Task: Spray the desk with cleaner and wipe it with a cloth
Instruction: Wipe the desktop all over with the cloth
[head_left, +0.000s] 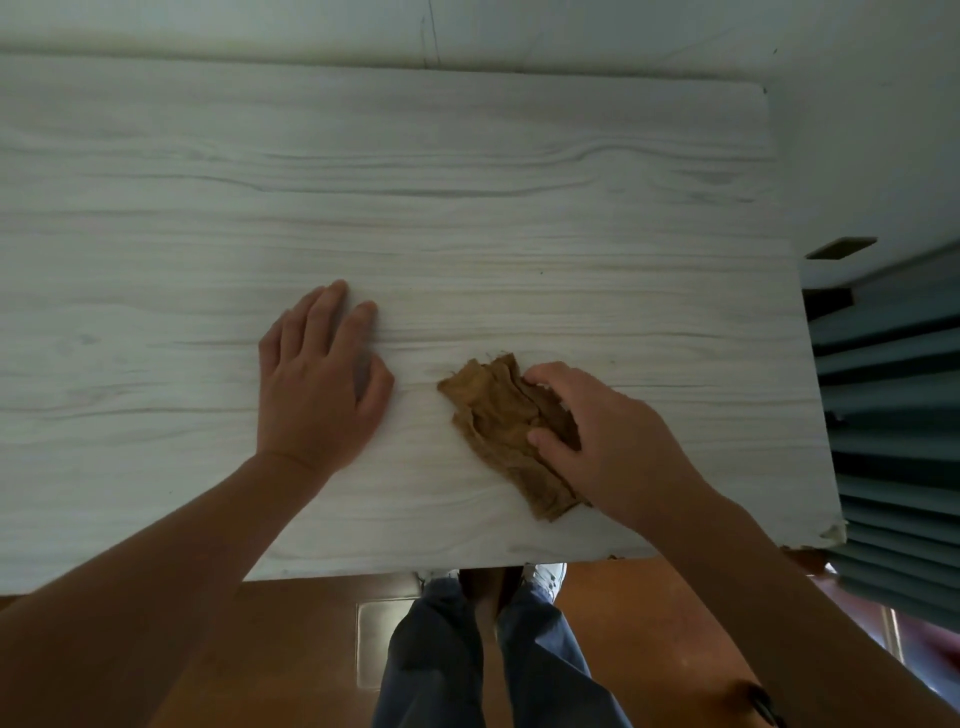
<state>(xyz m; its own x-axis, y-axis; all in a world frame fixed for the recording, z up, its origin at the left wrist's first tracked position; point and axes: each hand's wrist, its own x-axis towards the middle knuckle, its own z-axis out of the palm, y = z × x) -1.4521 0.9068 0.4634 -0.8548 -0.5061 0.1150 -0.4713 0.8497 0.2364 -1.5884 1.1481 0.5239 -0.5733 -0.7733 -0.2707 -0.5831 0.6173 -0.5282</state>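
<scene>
I observe the right hand with fingers curled over the crumpled cloth, thumb pinning it near the front edge of the desk, right of centre. The left hand rests flat beside it, apart, fingers straight and close together.

A: What's worn, on my feed?
B: I see loose blue denim trousers, folded in creases, over pale shoes.
A: And above?
B: Left hand, right hand and both forearms are bare to my frame's edge.
</scene>
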